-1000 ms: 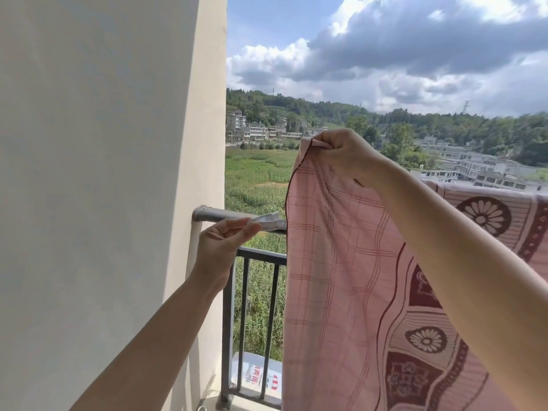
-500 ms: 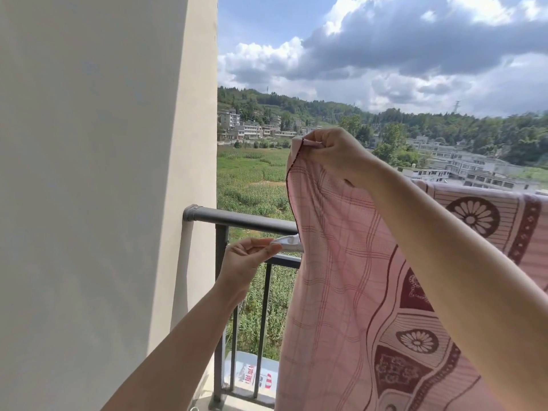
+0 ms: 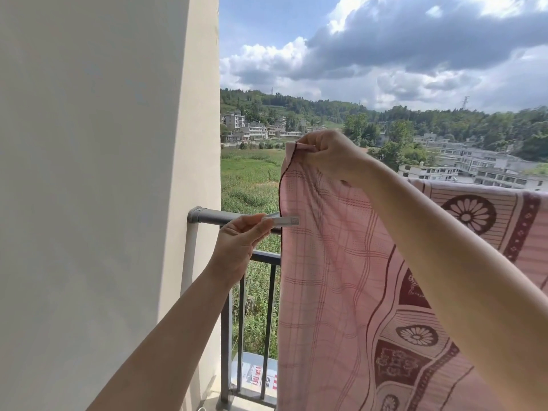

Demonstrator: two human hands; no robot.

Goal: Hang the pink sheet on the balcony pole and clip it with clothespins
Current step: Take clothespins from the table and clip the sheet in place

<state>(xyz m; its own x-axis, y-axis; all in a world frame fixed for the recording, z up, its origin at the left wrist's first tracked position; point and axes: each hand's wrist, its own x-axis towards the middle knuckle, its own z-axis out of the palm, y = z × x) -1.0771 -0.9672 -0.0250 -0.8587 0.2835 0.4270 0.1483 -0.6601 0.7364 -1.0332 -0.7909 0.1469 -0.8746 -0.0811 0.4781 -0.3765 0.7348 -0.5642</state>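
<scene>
The pink sheet (image 3: 341,292) with dark red checks and flower patterns hangs over the grey balcony pole (image 3: 219,217), which runs right from the wall. My right hand (image 3: 329,154) pinches the sheet's top left corner and lifts it well above the pole. A white clothespin (image 3: 281,221) is pinched in my left hand (image 3: 237,247) at pole height, with its tip over the sheet's left edge. Behind the sheet the pole is hidden.
A cream wall (image 3: 103,188) fills the left half. Below the pole stands a dark metal railing (image 3: 261,321) with vertical bars. Beyond it lie green fields, buildings and hills far below.
My left hand has risen with the clothespin from below the pole to pole height and moved its tip onto the sheet's edge. My right hand keeps the corner raised.
</scene>
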